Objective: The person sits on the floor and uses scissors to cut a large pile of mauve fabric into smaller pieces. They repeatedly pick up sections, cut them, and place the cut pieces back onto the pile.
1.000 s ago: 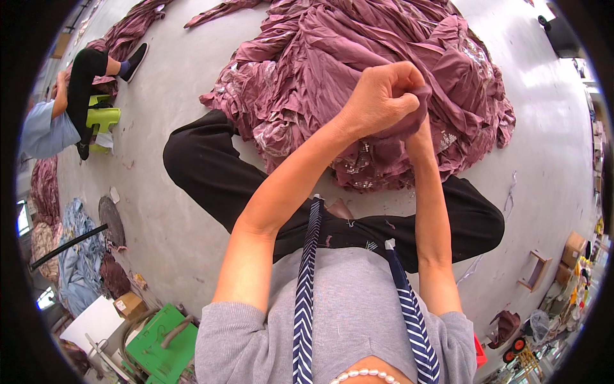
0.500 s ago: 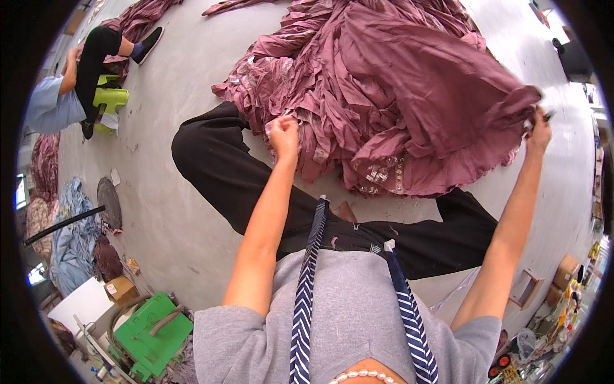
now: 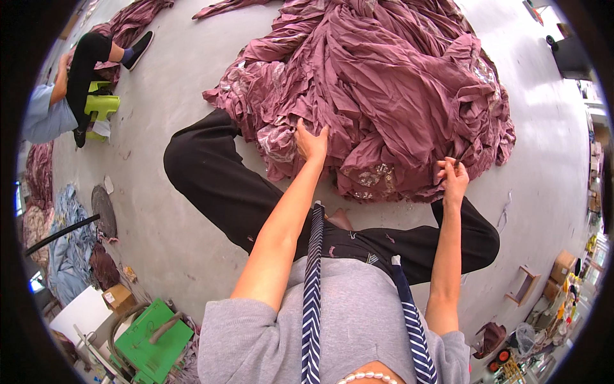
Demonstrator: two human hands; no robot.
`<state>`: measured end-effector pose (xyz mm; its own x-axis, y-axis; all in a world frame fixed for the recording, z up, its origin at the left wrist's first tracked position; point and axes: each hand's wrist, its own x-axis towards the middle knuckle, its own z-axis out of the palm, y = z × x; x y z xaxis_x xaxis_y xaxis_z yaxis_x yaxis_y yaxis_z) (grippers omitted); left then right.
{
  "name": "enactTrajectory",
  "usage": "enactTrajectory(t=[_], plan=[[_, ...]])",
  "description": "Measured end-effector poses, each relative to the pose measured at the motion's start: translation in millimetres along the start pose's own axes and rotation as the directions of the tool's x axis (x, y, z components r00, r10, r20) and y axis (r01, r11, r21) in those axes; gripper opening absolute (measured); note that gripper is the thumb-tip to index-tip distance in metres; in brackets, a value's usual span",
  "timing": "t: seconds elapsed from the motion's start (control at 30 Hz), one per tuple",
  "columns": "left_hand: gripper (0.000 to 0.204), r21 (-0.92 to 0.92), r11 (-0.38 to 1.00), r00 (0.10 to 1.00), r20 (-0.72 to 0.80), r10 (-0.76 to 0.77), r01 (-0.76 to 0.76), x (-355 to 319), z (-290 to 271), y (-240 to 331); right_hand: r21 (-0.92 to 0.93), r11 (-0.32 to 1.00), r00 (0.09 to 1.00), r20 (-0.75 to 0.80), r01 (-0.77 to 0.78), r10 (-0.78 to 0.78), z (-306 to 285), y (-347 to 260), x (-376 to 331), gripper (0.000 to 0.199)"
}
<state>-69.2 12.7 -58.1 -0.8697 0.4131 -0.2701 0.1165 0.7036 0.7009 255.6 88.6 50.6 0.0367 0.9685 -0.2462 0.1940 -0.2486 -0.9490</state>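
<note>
A large heap of mauve cloth [image 3: 384, 83] lies on the floor between and beyond my bent legs. Shiny sequin-like patches [image 3: 374, 176] show along its near edge. My left hand [image 3: 311, 142] rests against the near left side of the heap, thumb and fingers apart, beside a pale patterned bunch of the cloth [image 3: 278, 142]. At the near right edge of the heap, my right hand [image 3: 454, 179] is closed in a pinch round a small dark tool [image 3: 456, 164], whose exact kind is too small to make out. Its fingertips are next to the cloth.
Another person [image 3: 51, 109] sits at the far left by a lime-green stool [image 3: 102, 105], near more mauve cloth. Blue cloth [image 3: 70, 240] lies at the left. A green metal box [image 3: 153, 339] stands near left, and a small wooden frame [image 3: 524, 285] lies at the right.
My right hand has come inward and down from the far right, and the lifted cloth has dropped onto the heap. My left hand has shifted right, its fingers now spread.
</note>
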Motion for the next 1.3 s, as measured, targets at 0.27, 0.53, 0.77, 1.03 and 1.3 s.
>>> enactTrajectory(t=[0.27, 0.53, 0.77, 1.03, 1.3], plan=[[0.025, 0.092, 0.874, 0.876, -0.027, 0.481, -0.477, -12.7, 13.2, 25.9, -0.039, 0.999, 0.988, 0.156, -0.003, 0.009, 40.5, 0.9, -27.7, 0.013], [0.015, -0.101, 0.902, 0.889, 0.153, 0.431, -0.42, 5.9, 21.9, 31.6, -0.005, 1.0, 0.982, 0.188, -0.027, 0.027, 54.3, 1.2, -46.6, 0.013], [0.017, -0.51, 0.843, 0.95, 0.144, 0.277, -0.168, 9.9, -31.3, 13.4, -0.002, 0.996, 0.936, 0.341, 0.091, -0.085, 127.2, 7.3, -42.8, 0.012], [0.013, -0.632, 0.771, 0.964, 0.246, 0.104, 0.079, 33.1, -56.9, 2.3, -0.316, 0.857, 0.87, 0.42, 0.407, -0.258, 209.6, -8.1, -36.0, 0.025], [0.02, -0.707, 0.648, 0.881, 0.459, 0.115, 0.284, 35.8, -63.6, 3.4, -0.45, 0.566, 0.679, 0.673, 0.691, -0.293, 239.4, -40.7, -13.8, 0.026]])
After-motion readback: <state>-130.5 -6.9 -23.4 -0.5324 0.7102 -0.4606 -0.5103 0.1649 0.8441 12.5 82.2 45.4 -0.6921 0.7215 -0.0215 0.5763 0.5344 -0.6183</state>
